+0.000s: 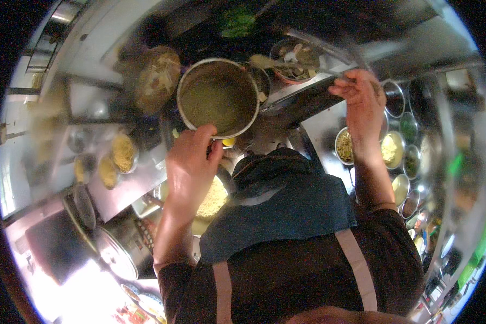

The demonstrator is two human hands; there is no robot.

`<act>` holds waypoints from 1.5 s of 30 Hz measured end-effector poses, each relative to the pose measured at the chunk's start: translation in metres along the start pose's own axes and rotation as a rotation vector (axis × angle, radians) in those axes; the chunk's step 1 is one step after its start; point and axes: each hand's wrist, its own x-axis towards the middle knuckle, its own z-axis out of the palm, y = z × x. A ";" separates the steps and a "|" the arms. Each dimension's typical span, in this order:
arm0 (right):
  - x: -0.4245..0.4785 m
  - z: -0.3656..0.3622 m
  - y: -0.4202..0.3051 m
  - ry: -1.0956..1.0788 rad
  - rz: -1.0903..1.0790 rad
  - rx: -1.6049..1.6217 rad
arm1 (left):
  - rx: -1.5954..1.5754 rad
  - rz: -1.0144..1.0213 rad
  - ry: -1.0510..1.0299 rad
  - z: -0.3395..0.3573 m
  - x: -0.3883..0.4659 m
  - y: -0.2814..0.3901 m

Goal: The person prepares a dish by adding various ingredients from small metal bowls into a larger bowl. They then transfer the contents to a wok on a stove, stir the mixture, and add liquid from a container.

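My left hand (pixel 192 160) grips the near edge of a round metal pot (pixel 218 97), with its thumb at the rim. The pot is tipped so that its inside faces me, and its murky greenish-brown interior shows; whether that is liquid or bare metal I cannot tell. My right hand (pixel 360 95) is raised at the right, its fingers curled around the end of a long, thin utensil (pixel 324 72) blurred by motion. Its pale tan head lies between the pot and a round pan of food (pixel 297 60).
A plastic-covered bowl (pixel 158 79) stands left of the pot. Noodles fill a bowl (pixel 123 154) on the left counter and a larger container (pixel 212 198) beside my left forearm. Several metal tubs of ingredients, including yellowish shreds (pixel 391 150), line the right. A lidded steel pot (pixel 115 253) sits lower left.
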 end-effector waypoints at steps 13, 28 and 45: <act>-0.014 0.043 -0.018 -0.435 -0.126 -0.511 | -0.010 -0.054 0.018 -0.015 -0.014 -0.013; 0.001 0.126 0.061 -0.392 0.331 0.088 | 0.147 -0.269 0.083 -0.050 -0.042 -0.035; 0.062 0.152 0.041 -0.141 -0.108 0.106 | 0.080 -0.226 0.200 -0.074 -0.013 -0.046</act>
